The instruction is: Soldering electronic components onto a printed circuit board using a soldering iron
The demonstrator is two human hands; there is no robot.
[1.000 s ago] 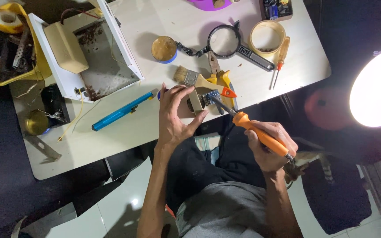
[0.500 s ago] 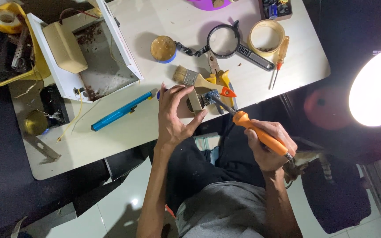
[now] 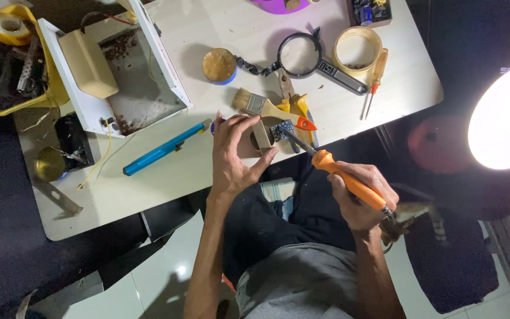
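My left hand [image 3: 236, 155] rests at the table's front edge, fingers and thumb pinching a small tan block [image 3: 261, 137] that carries a little blue circuit board [image 3: 283, 130]. My right hand [image 3: 361, 195] grips the orange handle of a soldering iron [image 3: 347, 178], held over my lap. Its dark metal tip [image 3: 293, 139] reaches up and left onto the blue board.
A paintbrush [image 3: 260, 105] and yellow-orange cutters [image 3: 300, 112] lie just behind the board. A blue pen-shaped tool [image 3: 164, 149] lies to the left. Further back are a round tin [image 3: 219, 65], a magnifier [image 3: 302, 55], a tape roll [image 3: 357, 49], a screwdriver [image 3: 374, 80] and an open white box [image 3: 119, 71]. A bright lamp [image 3: 506, 115] glares at the right.
Both hands hold the same pose. The iron's tip stays on the board; any movement is very slight.
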